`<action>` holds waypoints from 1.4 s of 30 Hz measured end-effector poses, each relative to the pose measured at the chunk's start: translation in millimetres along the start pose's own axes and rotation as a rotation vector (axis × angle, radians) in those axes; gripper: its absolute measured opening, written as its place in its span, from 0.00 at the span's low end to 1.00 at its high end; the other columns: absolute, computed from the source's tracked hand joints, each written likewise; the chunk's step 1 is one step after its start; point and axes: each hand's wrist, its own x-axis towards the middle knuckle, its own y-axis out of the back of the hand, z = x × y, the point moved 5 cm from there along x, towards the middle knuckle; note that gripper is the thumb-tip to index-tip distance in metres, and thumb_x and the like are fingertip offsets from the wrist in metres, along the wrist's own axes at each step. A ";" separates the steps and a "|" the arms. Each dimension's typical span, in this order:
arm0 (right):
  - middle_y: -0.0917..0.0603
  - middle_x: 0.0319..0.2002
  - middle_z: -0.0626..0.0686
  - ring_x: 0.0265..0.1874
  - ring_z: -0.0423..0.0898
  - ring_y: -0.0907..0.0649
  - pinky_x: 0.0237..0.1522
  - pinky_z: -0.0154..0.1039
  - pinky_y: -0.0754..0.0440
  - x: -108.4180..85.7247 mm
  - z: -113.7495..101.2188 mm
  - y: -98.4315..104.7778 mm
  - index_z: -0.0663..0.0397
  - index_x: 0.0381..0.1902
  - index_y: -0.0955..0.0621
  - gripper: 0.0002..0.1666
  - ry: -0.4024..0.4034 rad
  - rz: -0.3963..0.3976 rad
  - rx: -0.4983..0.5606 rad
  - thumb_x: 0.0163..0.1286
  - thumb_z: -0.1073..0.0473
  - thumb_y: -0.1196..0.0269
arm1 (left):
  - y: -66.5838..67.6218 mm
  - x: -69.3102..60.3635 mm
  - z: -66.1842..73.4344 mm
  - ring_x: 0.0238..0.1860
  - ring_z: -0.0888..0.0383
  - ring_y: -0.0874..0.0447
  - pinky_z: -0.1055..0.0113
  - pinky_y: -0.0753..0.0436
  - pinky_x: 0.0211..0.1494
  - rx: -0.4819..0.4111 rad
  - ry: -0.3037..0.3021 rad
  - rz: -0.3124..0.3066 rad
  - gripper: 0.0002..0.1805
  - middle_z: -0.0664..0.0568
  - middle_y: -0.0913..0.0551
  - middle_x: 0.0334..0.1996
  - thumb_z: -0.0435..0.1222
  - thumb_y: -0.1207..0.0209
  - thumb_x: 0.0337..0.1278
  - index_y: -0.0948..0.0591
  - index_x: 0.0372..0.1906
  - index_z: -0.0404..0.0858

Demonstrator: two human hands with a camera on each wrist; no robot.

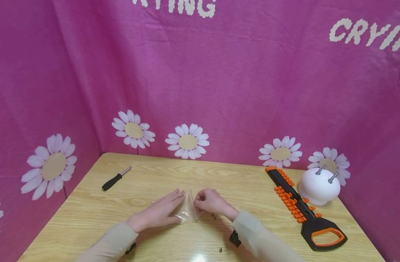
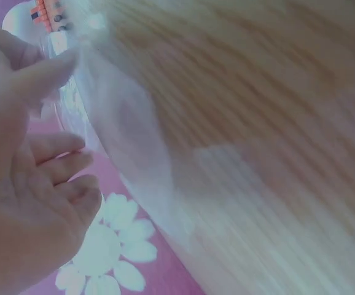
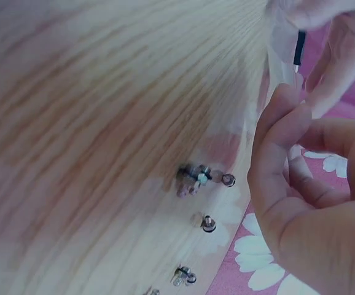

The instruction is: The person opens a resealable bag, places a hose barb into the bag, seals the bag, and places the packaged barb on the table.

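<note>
A clear plastic bag (image 1: 187,209) is on the wooden table between the two hands, its right side raised in a fold. My left hand (image 1: 162,211) rests against the bag's left part with fingers mostly straight. In the left wrist view its thumb touches the film (image 2: 128,117), while the lower fingers are loosely bent. My right hand (image 1: 213,202) pinches the bag's right edge between thumb and forefinger. Small metal screws or fittings (image 1: 214,216) lie beside the right hand; the right wrist view shows several, with a single piece (image 3: 208,224) apart from a cluster (image 3: 193,178).
A black-handled screwdriver (image 1: 112,182) lies at the back left. At the right are a black and orange tool (image 1: 323,233) with a loop handle and a white rounded object (image 1: 319,187) with two metal pegs. Another small piece (image 1: 220,250) lies near the front. Pink cloth (image 1: 200,83) hangs behind.
</note>
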 end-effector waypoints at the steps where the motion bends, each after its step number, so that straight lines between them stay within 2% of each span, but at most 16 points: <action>1: 0.14 0.24 0.53 0.21 0.40 0.15 0.28 0.37 0.14 -0.7 0.0 -0.1 0.63 0.31 0.18 0.07 -0.005 0.002 0.012 0.67 0.64 0.39 | -0.2 2.4 1.5 0.74 0.37 0.39 0.45 0.35 0.74 -0.004 -0.002 0.025 0.37 0.34 0.34 0.72 0.43 0.37 0.62 0.33 0.69 0.26; 3: 0.14 0.25 0.53 0.22 0.41 0.15 0.28 0.37 0.14 -1.9 -1.0 0.0 0.63 0.31 0.18 0.07 -0.009 0.007 0.034 0.67 0.65 0.40 | -0.2 7.2 4.3 0.70 0.39 0.32 0.48 0.30 0.71 -0.004 -0.005 0.097 0.33 0.35 0.28 0.67 0.41 0.37 0.63 0.30 0.66 0.26; 6: 0.15 0.25 0.52 0.22 0.41 0.15 0.28 0.37 0.14 -4.0 -3.2 0.6 0.62 0.32 0.19 0.07 -0.011 0.022 0.050 0.68 0.64 0.41 | 1.0 13.9 8.3 0.57 0.46 0.22 0.54 0.21 0.62 0.011 -0.005 0.228 0.22 0.40 0.19 0.53 0.36 0.36 0.60 0.23 0.56 0.27; 8: 0.14 0.24 0.52 0.23 0.40 0.14 0.28 0.36 0.14 -5.5 -4.9 1.0 0.62 0.31 0.19 0.08 -0.011 0.033 0.058 0.69 0.63 0.41 | 1.4 18.0 9.4 0.46 0.52 0.21 0.61 0.18 0.53 -0.025 0.015 0.288 0.14 0.45 0.18 0.42 0.31 0.36 0.56 0.20 0.47 0.30; 9: 0.14 0.24 0.52 0.23 0.41 0.14 0.29 0.37 0.14 -6.2 -5.4 1.1 0.62 0.31 0.19 0.08 -0.011 0.039 0.064 0.69 0.63 0.41 | 1.3 19.9 9.3 0.42 0.55 0.21 0.63 0.18 0.48 -0.066 0.035 0.299 0.11 0.47 0.18 0.38 0.29 0.36 0.55 0.20 0.43 0.31; 12: 0.14 0.25 0.53 0.23 0.41 0.14 0.29 0.38 0.14 -8.5 -6.8 1.2 0.62 0.31 0.19 0.07 -0.014 0.055 0.086 0.69 0.64 0.40 | 0.0 24.5 7.2 0.34 0.60 0.23 0.71 0.22 0.37 -0.232 0.113 0.283 0.05 0.48 0.19 0.31 0.26 0.39 0.54 0.21 0.36 0.32; 15: 0.14 0.25 0.53 0.23 0.41 0.14 0.29 0.38 0.14 -10.7 -7.1 0.5 0.62 0.32 0.19 0.07 -0.025 0.068 0.115 0.69 0.63 0.40 | -3.2 27.1 4.3 0.31 0.62 0.24 0.74 0.24 0.33 -0.385 0.188 0.238 0.02 0.47 0.18 0.29 0.25 0.40 0.57 0.21 0.35 0.31; 17: 0.14 0.26 0.53 0.23 0.40 0.15 0.29 0.37 0.14 -11.9 -7.1 -0.5 0.62 0.33 0.19 0.07 -0.031 0.070 0.137 0.69 0.63 0.40 | -5.8 28.5 2.7 0.31 0.62 0.25 0.74 0.25 0.33 -0.454 0.221 0.215 0.01 0.47 0.18 0.29 0.27 0.41 0.60 0.21 0.35 0.31; 20: 0.14 0.27 0.54 0.24 0.40 0.15 0.29 0.36 0.14 -12.6 -7.0 -1.9 0.64 0.34 0.18 0.07 -0.029 0.071 0.172 0.68 0.64 0.40 | -10.2 31.4 0.4 0.30 0.62 0.26 0.75 0.26 0.31 -0.511 0.253 0.198 0.02 0.49 0.18 0.28 0.29 0.41 0.63 0.21 0.35 0.33; 30: 0.12 0.29 0.58 0.24 0.44 0.12 0.32 0.39 0.12 -15.0 -7.4 -1.7 0.67 0.38 0.17 0.10 -0.050 0.040 0.229 0.71 0.62 0.40 | -15.4 33.3 0.5 0.31 0.60 0.26 0.74 0.27 0.32 -0.554 0.300 0.187 0.03 0.49 0.19 0.29 0.30 0.43 0.65 0.21 0.35 0.35; 42: 0.12 0.31 0.58 0.26 0.43 0.13 0.34 0.40 0.12 -15.7 -7.5 -1.2 0.69 0.40 0.17 0.10 -0.054 0.013 0.251 0.70 0.66 0.42 | -16.3 33.4 -1.1 0.30 0.63 0.26 0.74 0.27 0.32 -0.533 0.294 0.195 0.03 0.51 0.19 0.28 0.31 0.42 0.65 0.21 0.35 0.36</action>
